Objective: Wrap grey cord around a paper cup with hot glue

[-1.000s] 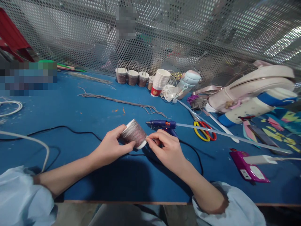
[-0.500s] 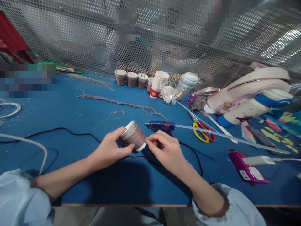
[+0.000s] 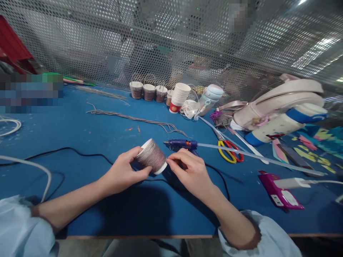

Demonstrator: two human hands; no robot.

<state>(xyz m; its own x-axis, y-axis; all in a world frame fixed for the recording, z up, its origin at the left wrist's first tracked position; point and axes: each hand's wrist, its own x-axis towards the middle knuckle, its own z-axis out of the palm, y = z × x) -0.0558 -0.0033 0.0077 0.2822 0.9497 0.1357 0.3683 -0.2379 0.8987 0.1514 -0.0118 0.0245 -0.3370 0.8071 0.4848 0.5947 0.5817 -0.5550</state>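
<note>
Blue table (image 3: 80, 132), holdings by count. One cord-wrapped cup (image 3: 151, 157) near the front edge, gripped by two hands, the left hand (image 3: 123, 173) and the right hand (image 3: 191, 171). Three small handled cups (image 3: 149, 91) in a row at the far edge, with a possible fourth half hidden behind the paper-cup stack (image 3: 180, 95). That stack counts as one, its cups too tightly nested to number. One blue glue gun (image 3: 182, 144). One pair of scissors (image 3: 230, 151). Two loose cord bundles (image 3: 134, 119), one mid-table and one nearer the far edge. One pale bottle (image 3: 211, 98). One pink bag (image 3: 281, 100) toward the right edge. One magenta power strip (image 3: 280, 187). One black cable (image 3: 93, 155).
</note>
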